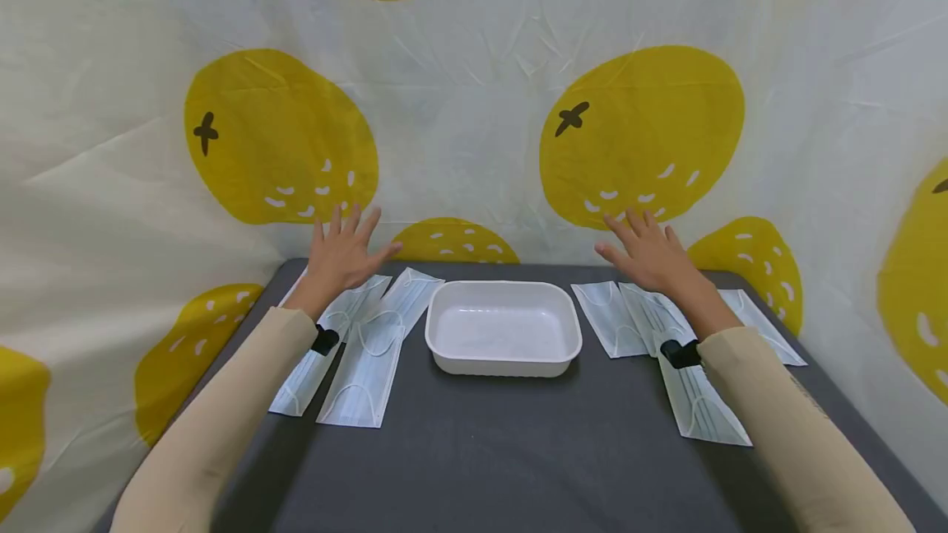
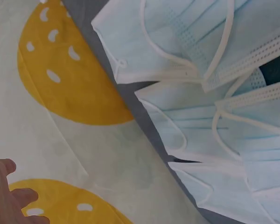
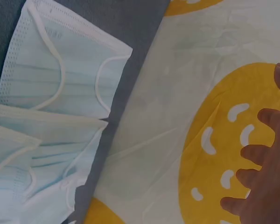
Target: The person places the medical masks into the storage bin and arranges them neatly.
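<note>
My left hand [image 1: 342,257] is raised over the left group of face masks [image 1: 378,360], fingers spread and holding nothing. Over the right group of face masks [image 1: 699,397] my right hand [image 1: 648,255] hovers the same way, also bare. The masks are pale blue with white ear loops and overlap one another. Between the two groups stands a white plastic tray [image 1: 504,327] with nothing inside. In the left wrist view, fingers [image 2: 23,198] show at the lower left, apart from the masks [image 2: 186,126]. The right wrist view has fingers [image 3: 256,154] at the right edge, away from the masks [image 3: 65,65].
A dark grey cloth covers the table [image 1: 474,459]. Behind and beside it hangs a white curtain [image 1: 459,105] printed with big yellow fruit shapes. Black straps [image 1: 680,354] sit on both wrists.
</note>
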`<state>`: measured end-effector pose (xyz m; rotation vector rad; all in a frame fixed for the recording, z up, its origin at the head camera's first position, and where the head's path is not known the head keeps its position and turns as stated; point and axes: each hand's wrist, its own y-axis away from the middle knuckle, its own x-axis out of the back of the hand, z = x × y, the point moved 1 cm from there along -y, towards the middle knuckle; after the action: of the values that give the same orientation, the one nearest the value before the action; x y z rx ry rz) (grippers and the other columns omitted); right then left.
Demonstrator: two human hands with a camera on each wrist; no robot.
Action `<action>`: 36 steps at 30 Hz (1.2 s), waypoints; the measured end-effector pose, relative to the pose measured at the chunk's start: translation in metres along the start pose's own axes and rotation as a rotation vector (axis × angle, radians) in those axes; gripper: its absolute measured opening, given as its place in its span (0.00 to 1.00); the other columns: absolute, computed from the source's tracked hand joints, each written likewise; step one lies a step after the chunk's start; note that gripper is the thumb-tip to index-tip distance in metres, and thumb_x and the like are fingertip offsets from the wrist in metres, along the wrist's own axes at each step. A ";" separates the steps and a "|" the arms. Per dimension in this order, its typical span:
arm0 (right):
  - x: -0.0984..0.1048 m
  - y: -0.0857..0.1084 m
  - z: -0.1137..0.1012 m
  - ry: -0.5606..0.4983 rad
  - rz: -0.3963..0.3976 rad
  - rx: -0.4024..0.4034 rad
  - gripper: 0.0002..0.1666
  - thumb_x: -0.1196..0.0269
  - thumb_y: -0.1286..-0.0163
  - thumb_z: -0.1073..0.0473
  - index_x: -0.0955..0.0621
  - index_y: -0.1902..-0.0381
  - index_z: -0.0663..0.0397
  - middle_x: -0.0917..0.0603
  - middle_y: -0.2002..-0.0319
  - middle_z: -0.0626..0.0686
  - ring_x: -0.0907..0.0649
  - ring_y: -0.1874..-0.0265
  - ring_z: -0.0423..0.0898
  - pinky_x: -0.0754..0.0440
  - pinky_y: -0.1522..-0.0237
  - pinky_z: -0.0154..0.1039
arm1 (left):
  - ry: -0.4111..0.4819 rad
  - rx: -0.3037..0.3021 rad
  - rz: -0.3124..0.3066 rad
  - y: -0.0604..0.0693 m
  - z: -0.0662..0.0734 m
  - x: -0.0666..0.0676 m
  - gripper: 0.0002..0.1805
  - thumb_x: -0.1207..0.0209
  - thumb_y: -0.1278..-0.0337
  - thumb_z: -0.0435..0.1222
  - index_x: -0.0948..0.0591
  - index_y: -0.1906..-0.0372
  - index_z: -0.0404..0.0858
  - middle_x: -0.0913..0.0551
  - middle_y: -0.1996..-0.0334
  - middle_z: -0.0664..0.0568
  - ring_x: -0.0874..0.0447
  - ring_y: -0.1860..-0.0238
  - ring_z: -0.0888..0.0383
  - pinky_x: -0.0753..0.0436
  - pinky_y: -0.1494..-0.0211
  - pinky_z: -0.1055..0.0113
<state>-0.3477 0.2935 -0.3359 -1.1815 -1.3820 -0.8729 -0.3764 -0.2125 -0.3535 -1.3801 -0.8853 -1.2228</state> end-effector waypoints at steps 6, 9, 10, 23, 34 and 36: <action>-0.007 0.018 -0.011 -0.009 0.031 0.032 0.45 0.56 0.19 0.32 0.46 0.16 0.51 0.52 0.18 0.72 0.53 0.20 0.76 0.56 0.26 0.79 | 0.019 -0.013 0.021 0.018 0.006 -0.002 0.51 0.60 0.34 0.75 0.50 0.15 0.51 0.51 0.16 0.38 0.62 0.17 0.30 0.60 0.21 0.26; -0.014 0.030 -0.014 -0.010 0.045 0.052 0.43 0.53 0.18 0.36 0.45 0.17 0.52 0.50 0.19 0.71 0.52 0.20 0.75 0.55 0.25 0.78 | 0.063 -0.015 0.025 0.031 0.013 -0.006 0.51 0.57 0.34 0.73 0.50 0.15 0.51 0.52 0.16 0.38 0.63 0.17 0.30 0.62 0.21 0.26; -0.017 0.034 -0.015 -0.013 0.049 0.058 0.43 0.52 0.18 0.37 0.44 0.17 0.52 0.50 0.19 0.71 0.51 0.20 0.75 0.55 0.25 0.77 | 0.078 -0.016 0.025 0.036 0.015 -0.008 0.51 0.57 0.34 0.74 0.50 0.15 0.51 0.52 0.16 0.38 0.63 0.17 0.30 0.62 0.21 0.26; -0.038 0.078 -0.021 -0.121 0.149 0.110 0.39 0.48 0.19 0.40 0.38 0.19 0.51 0.38 0.22 0.69 0.37 0.25 0.72 0.38 0.30 0.75 | 0.221 -0.047 0.066 0.070 0.044 -0.024 0.50 0.55 0.33 0.72 0.48 0.16 0.51 0.47 0.17 0.40 0.58 0.16 0.33 0.53 0.19 0.30; -0.049 0.091 0.018 -0.272 0.172 0.063 0.35 0.48 0.17 0.46 0.34 0.23 0.62 0.30 0.28 0.71 0.31 0.30 0.72 0.34 0.34 0.74 | 0.656 0.022 -0.007 0.079 0.071 -0.043 0.45 0.53 0.30 0.69 0.46 0.16 0.54 0.42 0.17 0.49 0.46 0.17 0.43 0.41 0.21 0.34; -0.051 0.091 0.026 -0.291 0.175 0.054 0.34 0.48 0.17 0.47 0.34 0.24 0.63 0.30 0.28 0.71 0.29 0.32 0.72 0.32 0.35 0.74 | 0.743 0.031 -0.023 0.078 0.076 -0.047 0.45 0.51 0.29 0.66 0.46 0.16 0.52 0.40 0.18 0.48 0.43 0.18 0.43 0.40 0.20 0.35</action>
<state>-0.2695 0.3306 -0.4000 -1.4047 -1.4963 -0.5525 -0.2964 -0.1472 -0.4121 -0.7791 -0.3890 -1.5726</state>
